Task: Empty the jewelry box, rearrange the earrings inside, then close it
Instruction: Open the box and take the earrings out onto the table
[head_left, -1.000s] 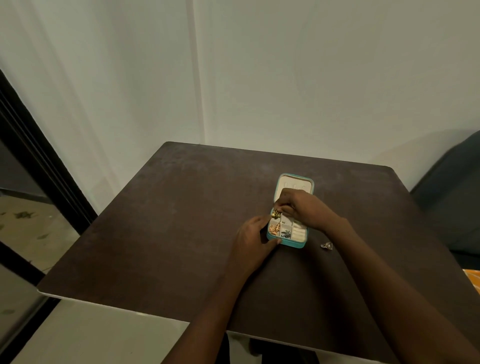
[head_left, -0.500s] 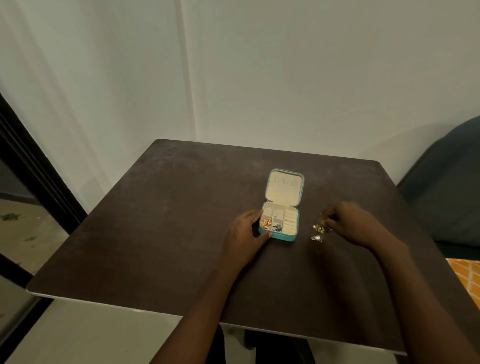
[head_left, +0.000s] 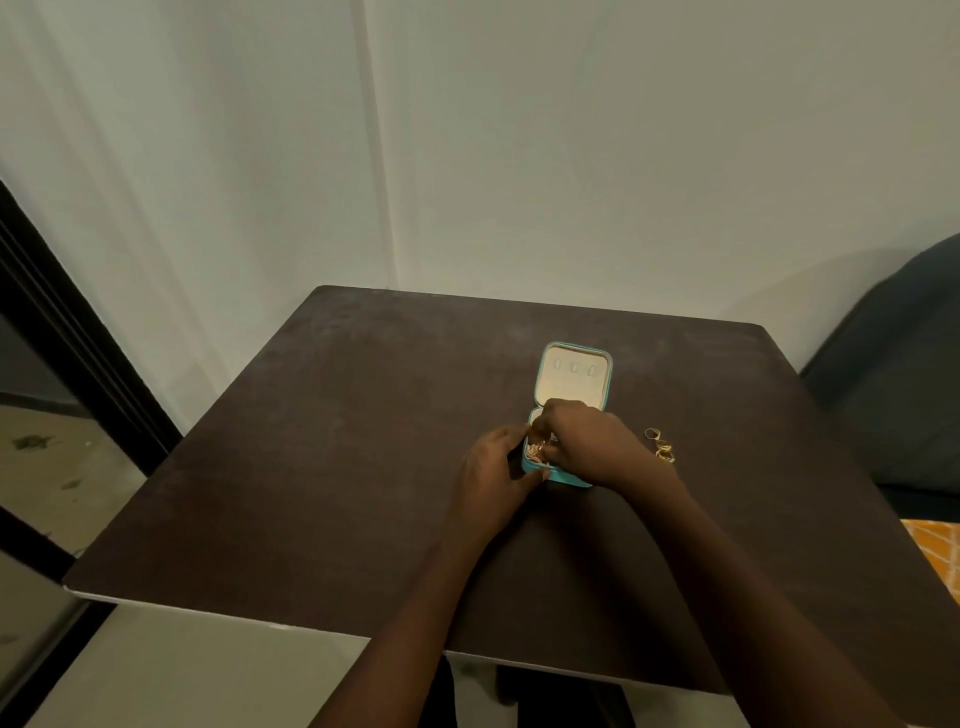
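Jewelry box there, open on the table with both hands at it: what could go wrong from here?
The gold pieces lie loose on the dark table beside the right wrist; a sweep of that arm might scatter them. The right hand digs in the jewelry box, which only the left hand steadies, so it could tip or slide.

There is one view only, from the camera I wear on my head, so no second view shares the scene. It looks forward and down from above the near edge of the table (head_left: 322, 467), whose dark top fills the middle and lower frame. The wide lens bends the wall (head_left: 571, 156) across the whole upper half. My two forearms enter from the bottom edge and run up toward the centre, where my left hand (head_left: 493, 473) and right hand (head_left: 587, 441) meet at the jewelry box (head_left: 574, 376), small in the frame and just right of centre. A dark doorframe (head_left: 78, 353) crosses the left edge
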